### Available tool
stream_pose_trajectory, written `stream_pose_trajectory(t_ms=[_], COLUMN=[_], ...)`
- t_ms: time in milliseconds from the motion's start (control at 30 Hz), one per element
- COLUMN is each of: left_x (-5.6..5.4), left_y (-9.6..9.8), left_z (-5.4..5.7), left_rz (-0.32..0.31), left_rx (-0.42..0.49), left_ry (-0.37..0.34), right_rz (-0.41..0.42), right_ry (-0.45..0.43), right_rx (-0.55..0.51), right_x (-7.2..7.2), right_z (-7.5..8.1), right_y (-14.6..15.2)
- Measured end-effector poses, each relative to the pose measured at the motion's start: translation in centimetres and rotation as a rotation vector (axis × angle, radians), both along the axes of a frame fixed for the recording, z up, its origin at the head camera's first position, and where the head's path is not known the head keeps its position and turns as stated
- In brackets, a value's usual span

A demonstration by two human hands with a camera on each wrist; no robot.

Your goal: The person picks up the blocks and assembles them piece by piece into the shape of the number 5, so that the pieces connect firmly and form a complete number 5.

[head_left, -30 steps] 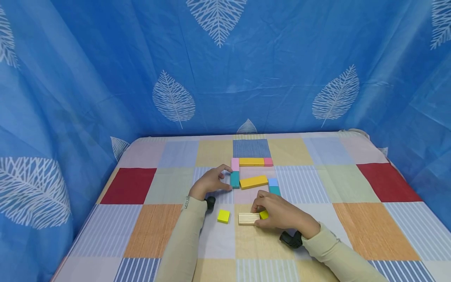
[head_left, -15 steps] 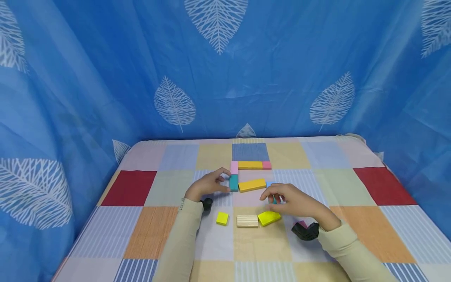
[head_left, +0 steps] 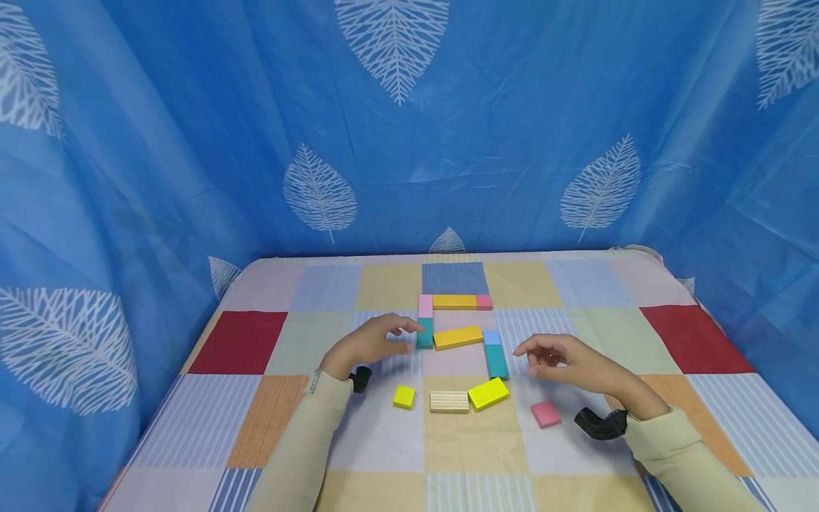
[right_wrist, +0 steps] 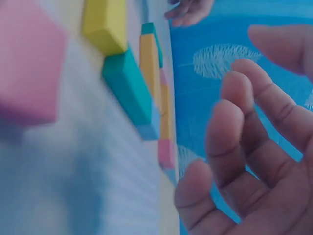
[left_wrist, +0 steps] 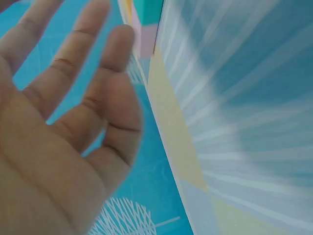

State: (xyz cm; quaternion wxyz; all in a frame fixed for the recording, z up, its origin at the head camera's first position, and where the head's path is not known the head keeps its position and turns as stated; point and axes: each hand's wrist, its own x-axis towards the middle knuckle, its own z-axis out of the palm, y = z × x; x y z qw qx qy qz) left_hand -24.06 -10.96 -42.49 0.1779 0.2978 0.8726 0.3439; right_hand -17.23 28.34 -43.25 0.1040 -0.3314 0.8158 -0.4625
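Note:
My left hand (head_left: 374, 343), fingers loosely bent and holding nothing, hovers left of the left teal block (head_left: 425, 333). A light pink block (head_left: 425, 306) joins that block's far end. My right hand (head_left: 566, 361) hangs relaxed right of the right teal block (head_left: 496, 361), which has a light blue block (head_left: 491, 337) at its far end. Between the two teal blocks lies a slanted orange block (head_left: 458, 337). Farther back, another orange block (head_left: 454, 302) meets a small pink block (head_left: 484, 303). In the right wrist view, the right fingers (right_wrist: 225, 127) are spread apart from every block.
Nearer the front lie a small yellow square block (head_left: 404, 397), a ridged pale wooden block (head_left: 449, 402) and a tilted yellow block (head_left: 488, 394). A pink square block (head_left: 546, 414) sits below the right hand. The patchwork cloth (head_left: 476, 448) covers the table; a blue curtain (head_left: 461, 142) surrounds it.
My right hand has let go of the yellow block beside the wooden one and moved right, uncovering the right teal block and the pink square. My left hand has drawn slightly left.

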Motion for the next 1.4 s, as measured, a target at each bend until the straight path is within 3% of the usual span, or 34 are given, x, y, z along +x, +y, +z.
stream_pose_trajectory(t_ms=[200,367,533,733,1033,1400], left_x=[1.9,3.0,3.7,4.5,5.3,5.3], left_y=[-0.7,-1.4,-2.0,-2.3,-2.1,-1.2], left_z=[-0.1,-0.4,-0.9,-1.5,-1.6,-1.6], left_rz=[-0.032,-0.091,-0.106,-0.12,0.022,-0.001], left_rx=[0.006,0.024,0.007,-0.042,-0.109,-0.12], left_ry=[0.029,-0.031,-0.104,-0.074,-0.027,0.006], right_rz=[0.067,0.096,0.115,0.116,0.108,0.088], right_ry=[-0.099,-0.197,-0.263,-0.263,-0.202,-0.199], right_rx=[0.011,0.033,0.031,0.074,0.093,0.083], right_x=[0.6,0.8,1.1,1.3,1.1,1.2], right_z=[-0.7,-1.6,-2.4,-3.0,-3.2,-3.5], right_y=[1.8,2.9,3.1,2.9,3.2,3.3])
